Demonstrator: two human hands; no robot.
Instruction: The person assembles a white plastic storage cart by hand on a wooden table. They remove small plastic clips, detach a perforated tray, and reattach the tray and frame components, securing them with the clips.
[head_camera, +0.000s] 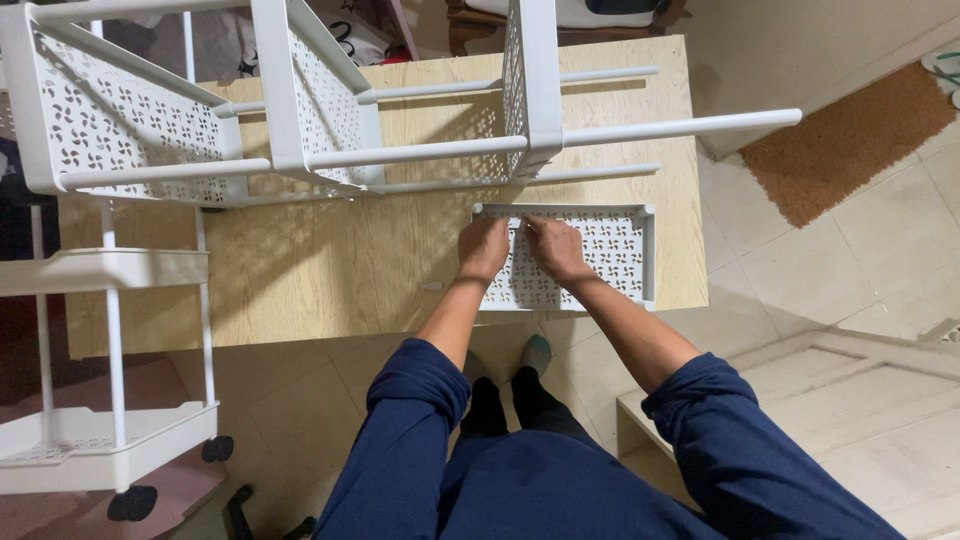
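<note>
From the head view, we look straight down on our two hands, both resting on a white perforated tray (600, 262) that lies flat at the near right edge of the wooden bench (330, 270). Our left hand (485, 250) sits on the tray's left end, knuckles up and fingers curled down onto the panel; our right hand (556, 248) lies just beside it, fingers bent and pressing on the far rim. The two hands are almost touching, and we cannot tell whether either one is pinching anything small beneath the fingers.

We judge the tray to be thin moulded plastic: light, fairly stiff along its raised rim, but liable to flex across the pierced floor. The rim and the corners look like the sound places to take hold, since the lattice in the middle offers little to grip and could bend. Its smooth surface may slide on the bench, and the near edge lies right at the bench edge.

Behind the tray, a half-built white rack (300, 110) of the same perforated shelves and thin rods lies on its side across the bench. At the left stands a white rolling cart (105, 440) on black castors, on the tiled floor (850, 260).
</note>
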